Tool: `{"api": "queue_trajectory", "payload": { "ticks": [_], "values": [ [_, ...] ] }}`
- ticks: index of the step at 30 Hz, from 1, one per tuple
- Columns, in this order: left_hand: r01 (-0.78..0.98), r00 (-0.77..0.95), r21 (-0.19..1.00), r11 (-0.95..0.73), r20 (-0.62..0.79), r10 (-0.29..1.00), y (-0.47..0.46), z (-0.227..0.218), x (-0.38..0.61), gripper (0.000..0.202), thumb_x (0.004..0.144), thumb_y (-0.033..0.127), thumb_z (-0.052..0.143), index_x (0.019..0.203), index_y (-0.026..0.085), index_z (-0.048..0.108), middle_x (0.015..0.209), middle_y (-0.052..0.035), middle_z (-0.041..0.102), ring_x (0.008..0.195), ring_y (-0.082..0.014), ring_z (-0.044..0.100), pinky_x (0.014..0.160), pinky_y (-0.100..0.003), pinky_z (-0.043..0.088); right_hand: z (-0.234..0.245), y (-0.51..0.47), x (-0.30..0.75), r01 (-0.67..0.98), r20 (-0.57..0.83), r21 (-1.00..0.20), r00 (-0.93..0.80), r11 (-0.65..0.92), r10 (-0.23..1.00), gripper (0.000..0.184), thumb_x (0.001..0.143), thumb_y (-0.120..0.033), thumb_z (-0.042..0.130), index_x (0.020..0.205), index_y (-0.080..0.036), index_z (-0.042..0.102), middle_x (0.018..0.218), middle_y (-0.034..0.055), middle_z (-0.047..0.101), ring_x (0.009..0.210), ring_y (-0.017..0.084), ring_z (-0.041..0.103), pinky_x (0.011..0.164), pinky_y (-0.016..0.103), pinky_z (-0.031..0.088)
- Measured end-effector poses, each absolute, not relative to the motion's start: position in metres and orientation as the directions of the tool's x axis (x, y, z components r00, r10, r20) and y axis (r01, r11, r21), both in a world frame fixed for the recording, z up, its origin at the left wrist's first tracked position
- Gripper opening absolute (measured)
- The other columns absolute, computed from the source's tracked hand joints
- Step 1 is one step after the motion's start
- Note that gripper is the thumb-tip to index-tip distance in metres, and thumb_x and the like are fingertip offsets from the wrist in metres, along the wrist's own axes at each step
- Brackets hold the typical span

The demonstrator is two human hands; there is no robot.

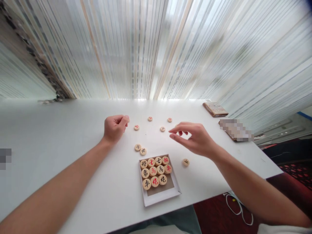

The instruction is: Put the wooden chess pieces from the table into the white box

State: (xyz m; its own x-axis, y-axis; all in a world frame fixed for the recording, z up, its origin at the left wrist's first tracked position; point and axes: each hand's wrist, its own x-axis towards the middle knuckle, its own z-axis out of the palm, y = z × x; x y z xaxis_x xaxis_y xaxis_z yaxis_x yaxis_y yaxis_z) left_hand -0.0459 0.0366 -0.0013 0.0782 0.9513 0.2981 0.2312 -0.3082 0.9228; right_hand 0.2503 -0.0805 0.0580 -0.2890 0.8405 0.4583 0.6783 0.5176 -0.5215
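Eleven pale round wooden discs (153, 171) sit in one square white box (161, 197), seven-plus outside; left hand (115, 128) fisted, right hand (195, 135) spread.

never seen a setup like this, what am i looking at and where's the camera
There's no machine here, just a person's bare hands. The single picture comes from a camera worn on their head, looking forward and down. On the white table, an open box shows eleven round pieces with red or black characters; loose pieces lie around it. The left hand is curled closed, so its contents can't be seen. The right hand has parted fingertips and shows nothing held.
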Motion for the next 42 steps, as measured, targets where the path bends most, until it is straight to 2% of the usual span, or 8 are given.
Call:
{"api": "queue_trajectory", "payload": {
  "ticks": [4,8,16,24,28,31,36,42],
  "values": [
    [0.303,-0.001,0.878,-0.371,0.389,0.921,0.044,-0.005,-0.058,0.050,0.090,0.032,0.061,0.050,0.020,0.035,0.047,0.0052,0.034,0.048,-0.0068,0.028,0.050,-0.025,0.023,0.074,-0.013,0.257,0.546,0.371,-0.751,-0.118,0.372,0.921,0.020,0.091,-0.034,0.079,0.089,-0.016,0.085,0.073,0.0053,0.078,0.059,0.013,0.064,0.052,0.026,0.048],
    [0.348,-0.020,0.856,-0.383,0.415,0.910,0.048,-0.008,-0.062,0.050,0.089,0.034,0.062,0.051,0.020,0.033,0.048,0.0052,0.031,0.050,-0.0077,0.026,0.051,-0.025,0.020,0.084,0.024,0.253,0.425,0.384,-0.835,-0.007,0.350,0.923,0.021,0.090,-0.033,0.080,0.088,-0.012,0.084,0.075,0.0062,0.078,0.065,0.012,0.066,0.058,0.025,0.051],
    [0.391,-0.028,0.827,-0.403,0.448,0.894,0.039,-0.001,-0.049,0.047,0.079,0.033,0.064,0.046,0.019,0.033,0.047,0.0050,0.027,0.049,-0.0072,0.025,0.051,-0.027,0.021,0.070,0.018,0.244,0.647,0.031,-0.746,-0.205,0.159,0.978,0.022,0.090,-0.037,0.078,0.092,-0.016,0.086,0.081,0.0082,0.077,0.065,0.016,0.064,0.047,0.027,0.042],
    [0.415,0.116,0.730,-0.543,0.550,0.827,0.038,0.002,-0.045,0.049,0.080,0.026,0.062,0.046,0.020,0.027,0.046,0.0054,0.021,0.047,-0.0066,0.019,0.049,-0.029,0.021,0.063,0.020,0.241,0.712,-0.012,-0.684,-0.224,0.155,0.975,0.019,0.088,-0.036,0.082,0.091,-0.018,0.086,0.077,0.0079,0.075,0.066,0.018,0.065,0.052,0.030,0.043],
    [0.430,0.168,0.711,-0.557,0.543,0.823,0.041,-0.001,-0.048,0.050,0.083,0.027,0.064,0.045,0.020,0.033,0.047,0.0048,0.024,0.048,-0.0071,0.021,0.050,-0.031,0.016,0.065,0.018,0.244,0.699,0.026,-0.684,-0.263,0.209,0.965,0.018,0.087,-0.035,0.083,0.090,-0.017,0.086,0.072,0.0060,0.073,0.061,0.016,0.061,0.054,0.031,0.043],
    [0.455,0.159,0.699,-0.552,0.546,0.823,0.043,-0.005,-0.048,0.044,0.082,0.028,0.068,0.049,0.020,0.040,0.048,0.0053,0.030,0.049,-0.0070,0.027,0.050,-0.029,0.021,0.066,0.015,0.245,0.711,0.021,-0.671,-0.264,0.210,0.964,0.020,0.089,-0.036,0.081,0.092,-0.017,0.086,0.070,0.0048,0.072,0.059,0.015,0.059,0.055,0.031,0.043],
    [0.519,0.298,0.609,-0.600,0.529,0.795,0.039,-0.002,-0.046,0.013,0.082,0.027,0.070,0.074,0.017,0.066,0.067,0.0016,0.062,0.054,-0.0081,0.045,0.055,-0.025,0.037,0.067,0.012,0.243,0.772,-0.002,-0.590,-0.293,0.236,0.956,0.024,0.093,-0.040,0.073,0.092,-0.019,0.085,0.075,0.0053,0.075,0.066,0.017,0.065,0.061,0.033,0.047],
    [0.528,0.336,0.644,-0.555,0.441,0.832,0.038,-0.001,-0.049,0.015,0.087,0.022,0.061,0.089,0.016,0.074,0.077,0.0004,0.068,0.052,-0.0057,0.042,0.054,-0.022,0.038,0.065,0.013,0.245,0.777,-0.027,-0.579,-0.321,0.247,0.947,0.035,0.095,-0.051,0.067,0.099,-0.021,0.085,0.084,0.0056,0.079,0.072,0.019,0.069,0.064,0.034,0.049]
  ]
}}
